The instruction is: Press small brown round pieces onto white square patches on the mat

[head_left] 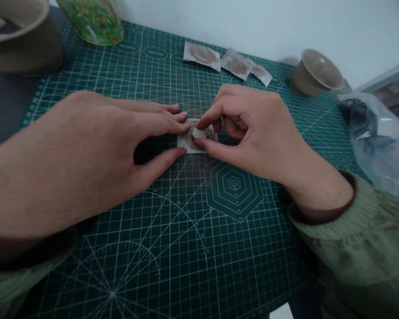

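Green with white grid lines, the mat (pixel 166 266) carries the work: a small white sheet (pixel 181 141) bearing a brown patch, near the middle. A pale piece (pixel 198 133) marked with rings is located over that patch.

Right hand (pixel 252 126): enters from the lower right, wrist bent, knuckles raised. Thumb and index finger are clamped on the piece from opposite sides; the other fingers curl toward the palm.

Left hand (pixel 103 137): extends from the left, back upward, fingers straight and directed at the sheet. Thumb and index finger stand apart — the index tip at the sheet's upper left, the thumb tip at its lower left edge. One finger is hidden behind the others.

Obscured areas: the right fingers cover part of the sheet; contact between piece and sheet cannot be confirmed. Deep shadow fills the space under the left palm. The pot (pixel 26 51) and the bottle (pixel 93 22) are cut off by the frame — the pot's contents are indistinct. Both green sleeves (pixel 362 248) run out of view. At right, the bag (pixel 375 137) is clear but blurred.
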`<control>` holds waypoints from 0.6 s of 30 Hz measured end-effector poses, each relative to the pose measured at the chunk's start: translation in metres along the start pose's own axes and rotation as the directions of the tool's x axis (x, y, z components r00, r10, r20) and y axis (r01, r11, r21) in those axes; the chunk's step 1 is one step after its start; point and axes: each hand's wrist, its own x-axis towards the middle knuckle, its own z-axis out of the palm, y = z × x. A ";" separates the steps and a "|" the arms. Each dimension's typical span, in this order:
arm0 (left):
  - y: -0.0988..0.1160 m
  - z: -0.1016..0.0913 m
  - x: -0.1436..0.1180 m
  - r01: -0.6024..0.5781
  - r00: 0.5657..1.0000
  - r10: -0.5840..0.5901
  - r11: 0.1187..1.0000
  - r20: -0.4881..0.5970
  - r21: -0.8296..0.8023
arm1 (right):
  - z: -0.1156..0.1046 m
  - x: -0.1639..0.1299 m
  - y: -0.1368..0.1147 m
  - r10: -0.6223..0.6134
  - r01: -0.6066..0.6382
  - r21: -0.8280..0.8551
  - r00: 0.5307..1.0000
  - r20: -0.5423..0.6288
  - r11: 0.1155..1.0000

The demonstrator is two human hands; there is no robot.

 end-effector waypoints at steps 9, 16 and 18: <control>0.001 -0.001 0.005 -0.049 0.999 0.047 0.997 0.025 0.064 | 0.002 -0.005 0.002 0.006 -0.004 0.066 0.999 -0.038 0.998; 0.003 -0.002 0.007 -0.065 0.997 0.063 0.997 0.049 0.032 | 0.004 -0.004 0.004 -0.018 0.020 0.060 0.999 -0.042 0.998; 0.005 -0.007 0.007 -0.089 0.995 0.087 0.996 0.056 0.031 | 0.004 -0.004 0.005 -0.026 0.028 0.051 0.999 -0.041 0.998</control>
